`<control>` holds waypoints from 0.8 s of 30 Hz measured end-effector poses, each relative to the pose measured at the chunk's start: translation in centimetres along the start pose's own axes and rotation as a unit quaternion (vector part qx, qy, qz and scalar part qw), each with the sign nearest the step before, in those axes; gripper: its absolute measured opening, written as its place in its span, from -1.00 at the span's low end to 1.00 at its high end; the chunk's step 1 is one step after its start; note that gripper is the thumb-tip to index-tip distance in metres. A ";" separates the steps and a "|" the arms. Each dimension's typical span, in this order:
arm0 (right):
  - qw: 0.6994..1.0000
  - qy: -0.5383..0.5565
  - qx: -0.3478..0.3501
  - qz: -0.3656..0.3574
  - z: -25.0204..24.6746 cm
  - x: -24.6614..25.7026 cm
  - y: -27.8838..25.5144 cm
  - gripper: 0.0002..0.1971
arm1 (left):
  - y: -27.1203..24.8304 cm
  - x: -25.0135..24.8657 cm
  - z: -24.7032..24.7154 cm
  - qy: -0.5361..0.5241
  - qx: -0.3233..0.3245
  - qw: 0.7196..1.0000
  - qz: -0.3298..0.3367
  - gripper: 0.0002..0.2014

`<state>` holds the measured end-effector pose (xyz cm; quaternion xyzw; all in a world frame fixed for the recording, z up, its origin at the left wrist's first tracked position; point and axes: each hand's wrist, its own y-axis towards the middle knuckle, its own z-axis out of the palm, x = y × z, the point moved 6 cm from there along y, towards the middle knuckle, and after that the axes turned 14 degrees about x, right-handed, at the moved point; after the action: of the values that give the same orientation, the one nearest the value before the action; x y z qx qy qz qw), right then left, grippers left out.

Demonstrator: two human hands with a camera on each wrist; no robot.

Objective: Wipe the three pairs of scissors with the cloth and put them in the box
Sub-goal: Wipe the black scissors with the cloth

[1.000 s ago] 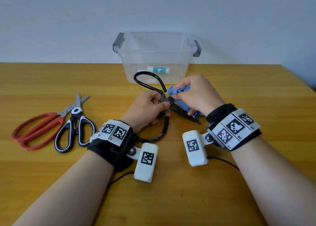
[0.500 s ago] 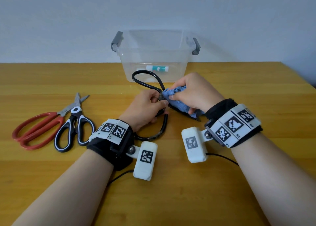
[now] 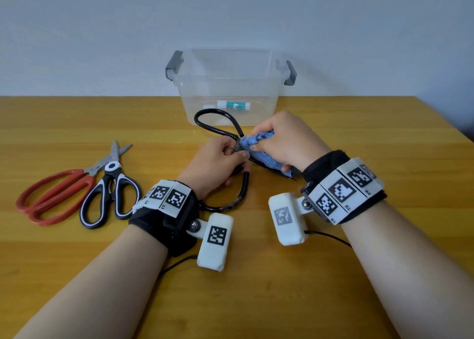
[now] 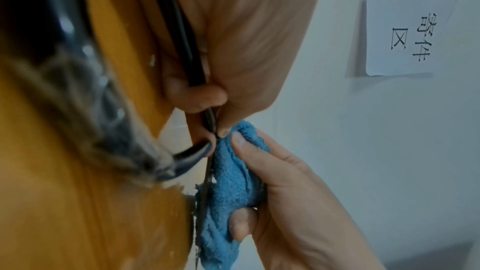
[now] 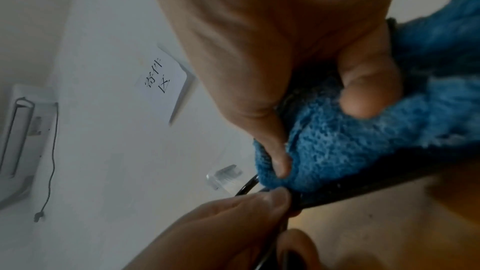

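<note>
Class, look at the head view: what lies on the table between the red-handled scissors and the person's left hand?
The black-and-white-handled scissors lie there, beside the red-handled scissors, blades crossing, short of the left hand. The head view shows this.

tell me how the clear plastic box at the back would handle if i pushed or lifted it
The clear box is thin-walled and holds only a small tube, so it is probably light and would slide easily on the smooth wooden table. Its base looks broad, so tipping seems unlikely. The grey handles should give a firm hold for lifting.
</note>
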<state>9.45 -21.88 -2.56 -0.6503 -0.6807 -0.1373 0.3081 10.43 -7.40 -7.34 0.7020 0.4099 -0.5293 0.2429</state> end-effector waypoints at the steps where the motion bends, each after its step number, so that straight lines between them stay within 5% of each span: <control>1: 1.000 -0.007 -0.012 0.001 0.0 0.0 0.0 -0.84 | -0.1 0.0 -0.1 -0.004 0.000 1.000 0.002 -0.74; 8: 0.997 -0.017 -0.077 0.023 -2.4 -1.5 -0.8 -0.85 | 0.0 0.3 0.0 -0.014 0.000 1.000 -0.013 -0.69; 11: 0.998 0.001 -0.057 0.016 -3.1 -1.2 -1.1 -0.87 | 0.3 0.5 -0.1 -0.007 -0.010 1.000 -0.023 -0.67; 16: 0.997 -0.020 0.080 0.010 -0.9 0.2 -0.9 -0.84 | 0.3 0.5 -0.2 0.000 -0.008 1.000 -0.021 -0.65; 24: 0.999 0.002 0.020 0.029 -0.9 -1.3 -0.1 -0.82 | 0.3 0.5 -0.3 -0.017 0.011 1.000 0.000 -0.70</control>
<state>9.49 -23.44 -2.59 -0.6634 -0.6634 -0.1162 0.3261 10.92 -7.13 -7.77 0.6952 0.4004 -0.5456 0.2422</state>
